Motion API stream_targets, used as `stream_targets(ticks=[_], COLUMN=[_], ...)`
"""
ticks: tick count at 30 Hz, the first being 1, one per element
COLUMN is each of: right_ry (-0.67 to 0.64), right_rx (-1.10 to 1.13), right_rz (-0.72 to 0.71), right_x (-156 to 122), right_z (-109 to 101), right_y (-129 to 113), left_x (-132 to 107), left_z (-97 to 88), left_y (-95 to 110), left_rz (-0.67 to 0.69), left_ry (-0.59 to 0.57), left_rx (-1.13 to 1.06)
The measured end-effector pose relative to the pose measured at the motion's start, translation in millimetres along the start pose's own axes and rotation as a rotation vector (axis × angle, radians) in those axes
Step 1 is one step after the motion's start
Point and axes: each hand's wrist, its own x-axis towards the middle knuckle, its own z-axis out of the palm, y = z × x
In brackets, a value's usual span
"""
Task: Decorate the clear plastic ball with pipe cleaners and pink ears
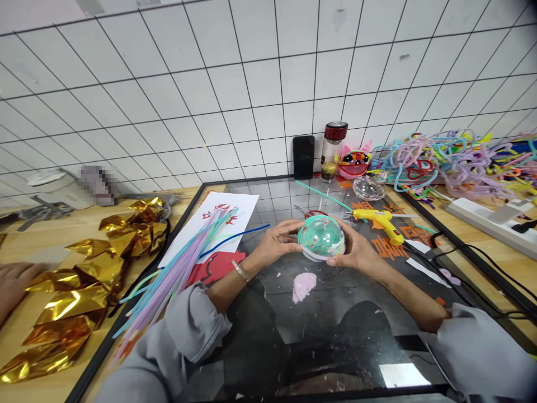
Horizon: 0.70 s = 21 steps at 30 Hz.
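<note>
My left hand (274, 242) and my right hand (356, 250) cup a clear plastic ball (321, 238) between them, just above the glossy black mat (327, 313). The ball holds teal and coloured bits inside, and a teal pipe cleaner runs round its seam. Fingers of both hands curl around its sides. A small pink shell-shaped piece (304, 286) lies on the mat just below the ball. A yellow glue gun (380, 219) rests right of my right hand.
A bundle of pastel pipe cleaners (176, 274) lies left on white paper (218, 221) beside red paper cutouts (212, 267). Gold foil shapes (96, 268) cover the wooden table at left, near another person's hand (14, 285). A phone (303, 157), jar (333, 150), clear half-shell (368, 188), pipe-cleaner heap (457, 159) and power strip (489, 217) sit behind.
</note>
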Motion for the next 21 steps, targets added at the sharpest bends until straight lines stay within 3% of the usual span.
stream_targets(ticks=[21], right_ry=[0.003], right_rx=[0.027], right_rz=[0.020], right_x=[-0.2], right_z=[0.4], right_y=[-8.2], left_x=[2.6], left_z=[4.4], left_y=[-0.8], left_rz=[0.074], left_ry=[-0.034], left_rx=[-0.038])
